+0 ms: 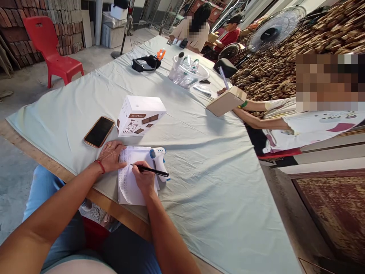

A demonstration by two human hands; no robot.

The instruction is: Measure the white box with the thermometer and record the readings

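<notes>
Left hand [111,156] lies spread and holds nothing, its thumb on the left edge of the paper [134,192], probably to keep it from sliding; the right hand [144,180] pinches a pen [154,171] near its tip, likely for control. The paper lies flat on the worktop [211,190]. At its right edge lies a thermometer [160,163]; whether that weighs it down, I cannot tell. Beyond the paper's left corner, a phone [99,131] lies face up, clear of the right arm. Just past the paper's far edge stands a box [141,116], leaving the paper uncovered. Well beyond, to the paper's right, a co-worker [310,129] holds a tilted carton [226,102]; farther off sits a tub [203,74] containing bottles [186,62].
</notes>
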